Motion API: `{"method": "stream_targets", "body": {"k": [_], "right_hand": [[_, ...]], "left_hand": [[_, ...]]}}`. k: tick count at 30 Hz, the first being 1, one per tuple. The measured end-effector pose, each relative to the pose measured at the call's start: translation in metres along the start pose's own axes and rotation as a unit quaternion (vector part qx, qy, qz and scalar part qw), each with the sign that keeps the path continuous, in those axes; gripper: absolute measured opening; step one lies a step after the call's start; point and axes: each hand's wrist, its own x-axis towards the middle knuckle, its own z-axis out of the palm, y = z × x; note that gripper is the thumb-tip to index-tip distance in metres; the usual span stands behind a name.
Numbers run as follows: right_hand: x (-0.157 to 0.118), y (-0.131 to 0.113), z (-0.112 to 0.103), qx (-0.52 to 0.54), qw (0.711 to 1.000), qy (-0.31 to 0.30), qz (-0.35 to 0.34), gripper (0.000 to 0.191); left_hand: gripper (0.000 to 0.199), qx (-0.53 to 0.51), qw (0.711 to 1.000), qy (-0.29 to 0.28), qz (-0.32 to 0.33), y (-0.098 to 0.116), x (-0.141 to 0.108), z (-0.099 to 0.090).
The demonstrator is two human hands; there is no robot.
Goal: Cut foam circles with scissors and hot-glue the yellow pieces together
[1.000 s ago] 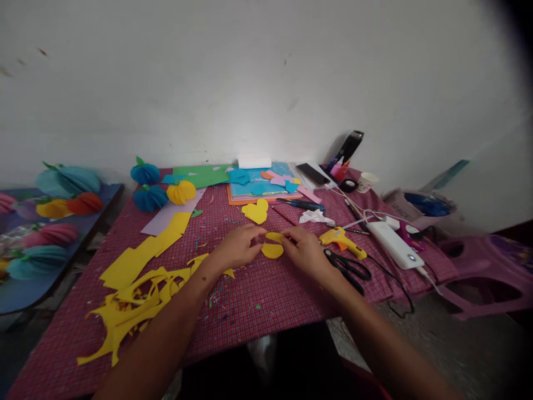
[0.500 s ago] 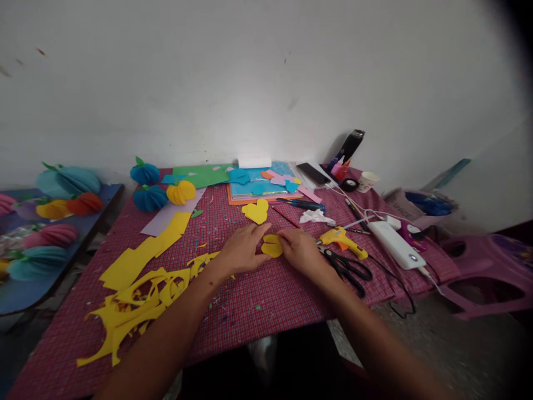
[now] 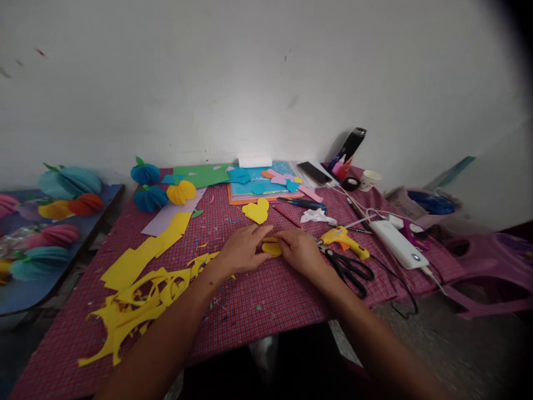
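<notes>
A small yellow paper cutout (image 3: 271, 248) with rounded lobes is between my hands, creased along its middle. My right hand (image 3: 300, 251) pinches its right edge, fingers closed. My left hand (image 3: 245, 250) lies at its left side, thumb and fingers apart, with the thumb tip close to the paper; whether it touches is hard to tell. Just beyond my hands lie more yellow rounded cutouts (image 3: 256, 211). Black-handled scissors (image 3: 347, 270) and a yellow glue gun (image 3: 345, 240) rest to the right of my right hand.
Yellow paper scraps (image 3: 137, 305) and yellow paper sheets (image 3: 145, 253) lie at left. Paper pumpkins (image 3: 150, 198) stand behind them. A white power bank (image 3: 398, 244) with cables, a phone (image 3: 315, 173), a paper cup (image 3: 370, 179) and a black bottle (image 3: 353, 143) are at right.
The yellow cutout between my hands shows a narrower outline, its lobes tilted or folded. My right fingers have shifted slightly left over it; my left hand has hardly moved.
</notes>
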Motion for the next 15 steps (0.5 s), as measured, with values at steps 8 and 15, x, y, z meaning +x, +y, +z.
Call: {"method": "stream_targets", "body": {"k": [8,15], "right_hand": [[-0.0044,0.0000,-0.0014,0.028,1.000,-0.009,0.006,0.022],[-0.0058,-0.0031,-0.0055,0.033,0.999,-0.028,-0.006,0.024]], "left_hand": [[0.059,-0.001,1.000,0.012,0.004,-0.0004,0.0005,0.0013],[0.031,0.022,0.999,0.010,0.033,-0.0026,0.0020,0.0022]]}}
